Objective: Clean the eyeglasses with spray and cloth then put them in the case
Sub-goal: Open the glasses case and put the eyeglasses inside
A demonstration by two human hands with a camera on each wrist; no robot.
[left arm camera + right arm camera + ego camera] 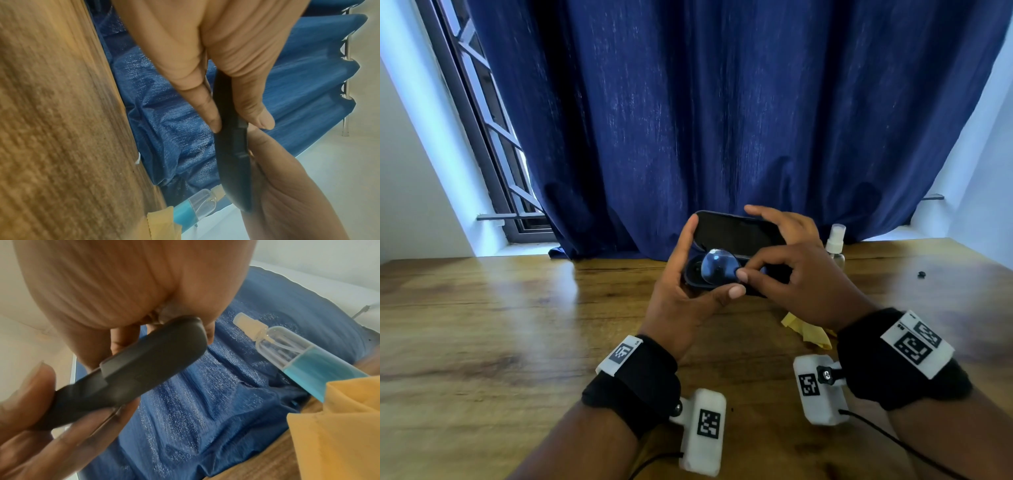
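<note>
A black eyeglass case [732, 236] is held open above the table, lid raised toward the curtain. My left hand [681, 284] grips its left end, thumb along the front edge and forefinger up the lid's side. The eyeglasses [717, 267] lie partly in the lower shell, one bluish lens showing. My right hand [791, 270] pinches the glasses near the bridge while its forefinger touches the lid's top edge. The case [230, 154] appears edge-on in the left wrist view, and the case [133, 369] looks blurred in the right wrist view.
A clear spray bottle [835, 243] of blue liquid [304, 358] stands behind my right hand. The yellow cloth [811, 330] lies crumpled under my right wrist. A blue curtain [722, 120] hangs at the back edge of the wooden table [517, 325]. A small black object [921, 274] lies far right.
</note>
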